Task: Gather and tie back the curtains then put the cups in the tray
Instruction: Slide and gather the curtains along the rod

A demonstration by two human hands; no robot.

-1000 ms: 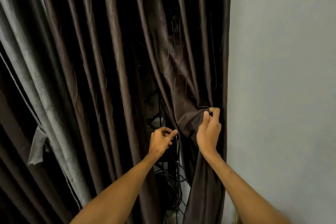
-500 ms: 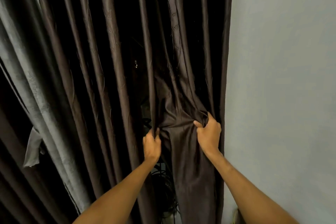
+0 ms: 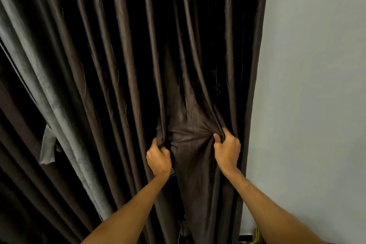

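Left hand [image 3: 158, 159] and right hand [image 3: 227, 151] each clench folds of the brown curtain [image 3: 190, 140]; cloth stretched between them.

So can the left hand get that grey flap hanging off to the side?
Probably not right now. The left hand is clutching the brown curtain, and the grey flap hangs well off to its left. Nothing blocks the way if it lets go.

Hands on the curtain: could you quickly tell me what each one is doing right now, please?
Left hand: closed, gripping a fold of the brown curtain.
Right hand: closed, gripping a bunch of the same curtain.
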